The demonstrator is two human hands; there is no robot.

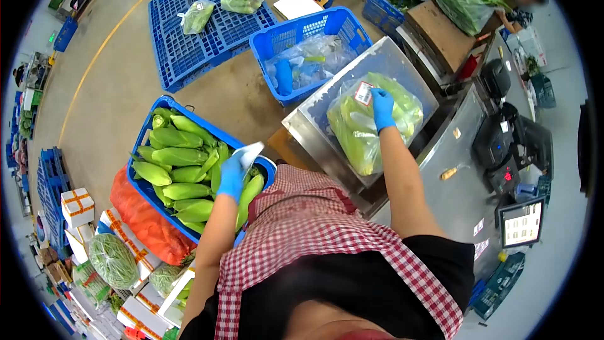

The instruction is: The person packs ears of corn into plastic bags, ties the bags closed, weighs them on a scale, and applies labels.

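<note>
My right hand [382,112], in a blue glove, has its fingertips pressed together at the edge of a white printed label [364,93]. The label lies on a clear plastic bag [352,132] of green corn ears, which rests on a metal scale platform [409,75]. My left hand [232,176], also blue-gloved, is closed round a white, thin, sheet-like item [250,151]; its exact kind is unclear. Below that hand stands a blue crate [165,104] filled with unhusked corn [178,156].
Behind the scale is a blue basket [267,47] holding clear plastic bags. Two bagged bundles lie on a blue pallet [170,63]. To the right are a steel counter [434,195], a screen [521,223] and a label printer [497,151]. A person [513,3] handles bagged greens.
</note>
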